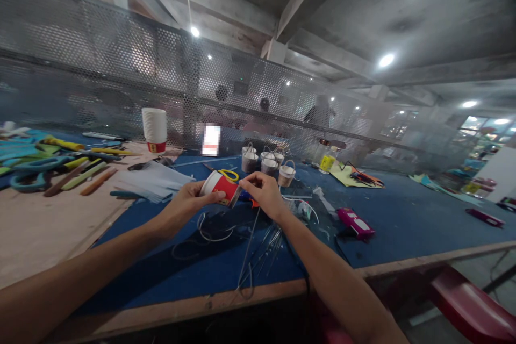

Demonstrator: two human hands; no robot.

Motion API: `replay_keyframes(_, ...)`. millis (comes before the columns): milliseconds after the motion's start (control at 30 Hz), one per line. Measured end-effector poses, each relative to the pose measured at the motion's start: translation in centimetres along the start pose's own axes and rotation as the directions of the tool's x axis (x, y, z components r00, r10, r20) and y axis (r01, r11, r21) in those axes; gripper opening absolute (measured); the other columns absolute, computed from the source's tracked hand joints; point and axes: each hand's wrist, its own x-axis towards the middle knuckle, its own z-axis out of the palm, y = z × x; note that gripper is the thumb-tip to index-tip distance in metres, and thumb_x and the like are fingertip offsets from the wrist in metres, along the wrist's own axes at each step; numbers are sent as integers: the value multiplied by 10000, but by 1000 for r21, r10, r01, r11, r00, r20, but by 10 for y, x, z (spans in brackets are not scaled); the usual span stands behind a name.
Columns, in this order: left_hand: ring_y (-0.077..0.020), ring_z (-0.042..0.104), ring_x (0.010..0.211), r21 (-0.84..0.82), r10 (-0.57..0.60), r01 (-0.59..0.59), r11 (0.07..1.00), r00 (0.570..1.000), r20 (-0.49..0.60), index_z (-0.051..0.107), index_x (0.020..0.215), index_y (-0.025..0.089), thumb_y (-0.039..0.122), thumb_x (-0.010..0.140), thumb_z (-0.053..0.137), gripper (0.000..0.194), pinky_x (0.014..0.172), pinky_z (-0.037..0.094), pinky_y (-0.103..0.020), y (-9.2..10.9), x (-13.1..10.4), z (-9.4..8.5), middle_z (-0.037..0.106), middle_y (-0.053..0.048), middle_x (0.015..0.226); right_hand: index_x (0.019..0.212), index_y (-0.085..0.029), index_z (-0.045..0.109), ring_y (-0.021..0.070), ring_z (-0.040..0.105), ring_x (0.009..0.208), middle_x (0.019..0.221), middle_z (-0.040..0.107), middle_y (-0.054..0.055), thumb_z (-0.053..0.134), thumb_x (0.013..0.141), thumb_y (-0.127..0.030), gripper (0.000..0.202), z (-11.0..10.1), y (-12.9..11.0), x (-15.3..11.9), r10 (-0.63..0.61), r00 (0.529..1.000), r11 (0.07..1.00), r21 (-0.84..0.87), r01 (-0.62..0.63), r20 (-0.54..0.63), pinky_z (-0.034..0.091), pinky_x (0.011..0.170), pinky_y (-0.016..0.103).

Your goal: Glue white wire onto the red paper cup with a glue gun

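Note:
A red and white paper cup (229, 189) lies tilted on its side in my left hand (193, 199), whose fingers and thumb wrap round it. At the cup's right end, my right hand (262, 191) has its thumb and fingers pinched together; what they hold there is too small to make out. Yellow-handled scissors (228, 174) rest just behind the cup. Several small buckets with wire handles (269, 161) stand behind my right hand. Loose wires (268, 247) lie on the blue table covering (153, 274) below my hands.
A stack of paper cups (155, 126) stands at the back left, near scissors (32, 177), pens and tools. White strips (151, 180) lie left of my hands. Glass jars (328, 158) and a purple device (355, 224) are to the right. A mesh partition (161, 75) runs behind the table.

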Motion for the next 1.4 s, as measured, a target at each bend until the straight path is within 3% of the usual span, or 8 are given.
replay_keyframes(467, -196, 690, 728, -50, -1, 3, 999, 999, 40, 777, 850, 190, 335, 747, 785, 178, 724, 515, -279, -5, 1, -2, 789, -57, 837, 800, -154, 700, 103, 485, 579, 636, 592, -18, 676, 800, -447, 294, -2, 1, 4, 45, 999, 998, 49, -44, -10, 375, 547, 220)
replay_keyframes(1400, -160, 679, 765, -143, 50, -38, 989, 996, 80, 764, 829, 197, 284, 765, 795, 113, 750, 510, -250, -7, 1, -3, 783, -24, 825, 762, -153, 652, 73, 384, 499, 580, 498, -52, 720, 737, -493, 348, 0, 3, 5, 219, 973, 950, 210, -230, 76, 312, 452, 204)
